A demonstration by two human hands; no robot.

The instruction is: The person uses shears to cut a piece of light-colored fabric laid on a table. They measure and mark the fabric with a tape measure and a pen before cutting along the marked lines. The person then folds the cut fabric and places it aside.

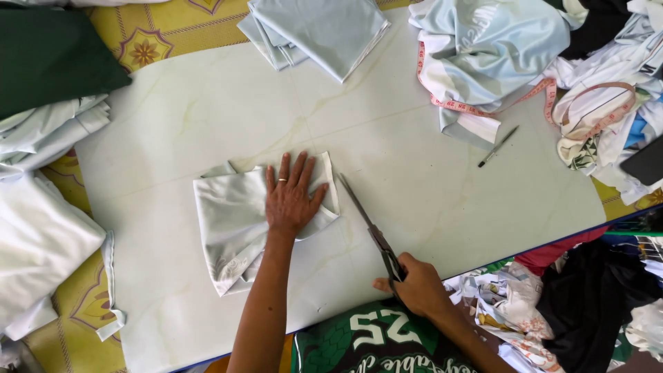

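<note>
Pale board [207,117] — bearing folded cloth [235,221], scissors [369,228] (open), pen [498,146].

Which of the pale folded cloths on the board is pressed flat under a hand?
The small folded cloth in the middle, under the left hand. The other folded cloth lies untouched at the top edge.

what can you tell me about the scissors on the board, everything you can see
The scissors are long, with slim metal blades and dark handles. They lie slanted on the pale board, the blades closed or nearly so, the tip pointing up and left toward the right edge of the folded pale cloth, close to it or just touching. The right hand grips the handles near the board's front edge, fingers through the loops. The left hand presses flat on the cloth and does not touch the scissors.
</note>
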